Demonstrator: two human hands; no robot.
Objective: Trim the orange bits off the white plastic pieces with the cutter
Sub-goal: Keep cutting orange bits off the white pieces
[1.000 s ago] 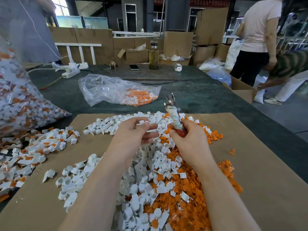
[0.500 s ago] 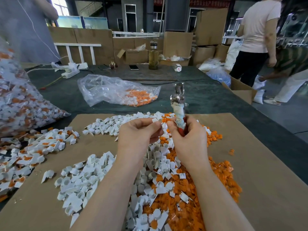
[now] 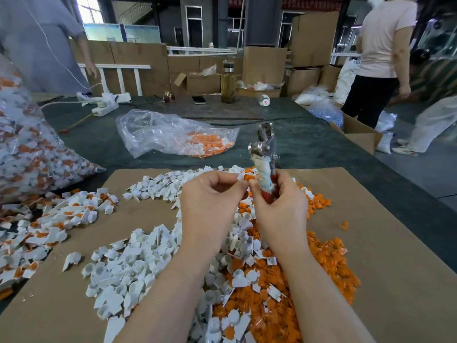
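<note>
Both hands have risen off the heap since the earlier frames and drawn together; the cutter [image 3: 264, 154], formerly tilted left, now stands close to upright with its metal head uppermost. The right hand [image 3: 277, 209] grips the cutter's wrapped handles, fingers curled round them. The left hand [image 3: 212, 201] pinches one white plastic piece [image 3: 241, 176] between thumb and fingertips, its orange bit [image 3: 248, 177] showing just beside the cutter's handle and touching or nearly touching the right thumb. Judgement: a fresh piece has been picked and is being turned for presentation; no cut is yet under way, since the blades are well above the piece and point away from it. Whether the blades stand apart or together cannot be told.

Surroundings, largest first. A cardboard sheet [image 3: 395, 268] lies under both hands and carries the work. Beneath and nearer than the left hand is the heap of white pieces [image 3: 128, 268]; beneath and nearer than the right hand is the heap of orange offcuts [image 3: 309, 280], the two mingling under the wrists. Far to the left of the left hand rests a large filled clear bag [image 3: 32, 149], with untrimmed pieces [image 3: 49, 226] spread at its foot. Beyond the hands lies a smaller clear bag [image 3: 173, 134] holding orange scraps. Other persons stand well beyond, to either side.

Obstructions: none lies between piece and cutter. The cutter must be tipped down to the piece, or the piece raised.
</note>
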